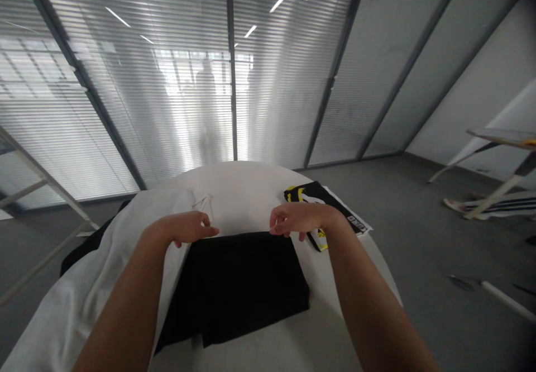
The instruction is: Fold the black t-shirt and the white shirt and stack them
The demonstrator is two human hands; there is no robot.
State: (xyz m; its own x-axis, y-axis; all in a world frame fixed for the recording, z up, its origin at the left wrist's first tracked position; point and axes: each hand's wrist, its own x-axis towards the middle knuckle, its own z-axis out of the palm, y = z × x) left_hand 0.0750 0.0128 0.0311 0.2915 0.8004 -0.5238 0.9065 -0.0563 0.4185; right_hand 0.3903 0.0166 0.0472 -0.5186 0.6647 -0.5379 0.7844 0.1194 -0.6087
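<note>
Fingers (207, 230) of the left hand (188, 228) curl downward and pinch the far left corner of a folded black garment (240, 285), while the fingers (278, 228) of the right hand (299, 219) bend in the same way over the garment's far right corner. Both hands grip the cloth's far edge, palms down, forearms reaching in from the bottom of the head view. Whether the thumbs sit under the fabric cannot be told.

The black garment lies flat in a rough rectangle on a round white table (251, 193), near the person's side of the tabletop, its near edge slightly uneven with a small flap at the lower left. A white garment (84, 288) is spread over the left part of the table, passing beneath the left forearm and draping off the table's left side; a crumpled part of it lies just beyond the left hand. Another dark cloth (90, 246) shows at the table's left rim below the white one.

Just beyond the right hand lies a folded black item with yellow and white print (322, 207), touching or nearly touching the wrist. Glass partitions with closed blinds (167, 81) stand behind the table. A shadowy figure (207, 109) stands behind the blinds. To the right, on the grey floor (419, 221), stands a white-legged table (502, 154).
</note>
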